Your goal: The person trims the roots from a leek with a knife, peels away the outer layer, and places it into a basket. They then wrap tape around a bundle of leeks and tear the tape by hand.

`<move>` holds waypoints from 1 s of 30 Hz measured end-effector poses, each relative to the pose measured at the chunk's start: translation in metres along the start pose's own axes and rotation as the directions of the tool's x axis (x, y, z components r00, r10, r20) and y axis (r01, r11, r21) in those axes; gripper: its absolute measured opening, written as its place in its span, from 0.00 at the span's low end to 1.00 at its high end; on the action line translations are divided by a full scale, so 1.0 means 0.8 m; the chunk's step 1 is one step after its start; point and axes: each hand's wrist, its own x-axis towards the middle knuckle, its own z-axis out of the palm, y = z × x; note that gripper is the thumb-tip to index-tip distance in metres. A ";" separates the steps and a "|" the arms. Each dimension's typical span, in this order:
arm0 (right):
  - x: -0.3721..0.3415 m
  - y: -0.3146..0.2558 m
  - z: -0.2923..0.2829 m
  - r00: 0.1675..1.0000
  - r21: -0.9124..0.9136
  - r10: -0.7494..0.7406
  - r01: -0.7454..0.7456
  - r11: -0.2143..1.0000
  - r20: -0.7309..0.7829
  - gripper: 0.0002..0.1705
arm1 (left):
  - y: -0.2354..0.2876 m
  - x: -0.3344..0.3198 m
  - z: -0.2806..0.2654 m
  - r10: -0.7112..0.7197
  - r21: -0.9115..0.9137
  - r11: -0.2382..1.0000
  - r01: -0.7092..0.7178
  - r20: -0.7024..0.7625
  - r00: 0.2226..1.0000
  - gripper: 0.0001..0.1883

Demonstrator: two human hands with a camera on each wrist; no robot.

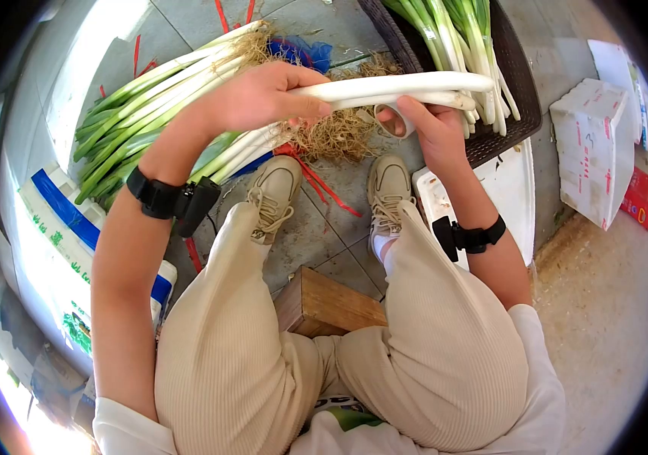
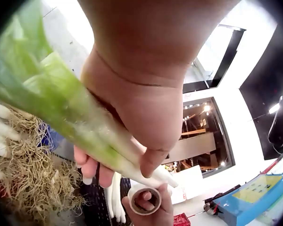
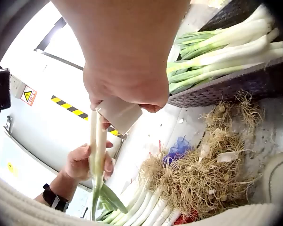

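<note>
Two white-stemmed leeks (image 1: 400,86) lie across the head view, gripped by my left hand (image 1: 263,95); their green leaves (image 2: 52,94) trail past the wrist in the left wrist view. At the stems' white ends is my right hand (image 1: 441,136), its fingers curled through a roll of tape (image 1: 394,121). The roll hangs just below the stems, its open ring facing the left wrist camera. In the right wrist view the pale roll (image 3: 120,116) sits beside the upright stems (image 3: 98,146). Whether tape touches the stems I cannot tell.
A pile of leeks (image 1: 157,98) lies at the left, with cut roots (image 1: 339,129) beside it. A dark basket (image 1: 525,91) holds more leeks at the upper right. A white box (image 1: 593,144), red ties (image 1: 324,186) and a wooden block (image 1: 324,303) are also around.
</note>
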 end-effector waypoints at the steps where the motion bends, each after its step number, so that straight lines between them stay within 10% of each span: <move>1: 0.002 0.001 -0.002 1.000 -0.030 0.021 -0.021 0.999 0.003 0.17 | -0.004 0.002 0.005 -0.020 0.154 0.988 0.031 -0.071 0.997 0.20; 3: 0.003 0.001 -0.002 0.999 -0.060 0.043 -0.043 0.997 0.005 0.15 | -0.017 0.006 0.024 -0.030 0.302 0.951 0.073 -0.144 0.989 0.23; 5: 0.004 0.000 0.000 0.997 -0.037 0.044 -0.046 0.998 -0.062 0.13 | -0.038 0.009 0.052 0.591 0.731 0.675 -0.102 -0.453 0.668 0.29; 9: 0.008 0.002 0.005 0.986 0.015 0.103 -0.102 0.995 -0.134 0.13 | -0.055 0.011 0.072 0.749 0.915 0.403 0.013 -0.338 0.570 0.35; 30: 0.002 -0.018 -0.011 0.969 -0.080 0.181 -0.170 0.982 0.168 0.22 | -0.051 0.016 0.037 0.596 0.880 0.462 0.110 -0.400 0.696 0.39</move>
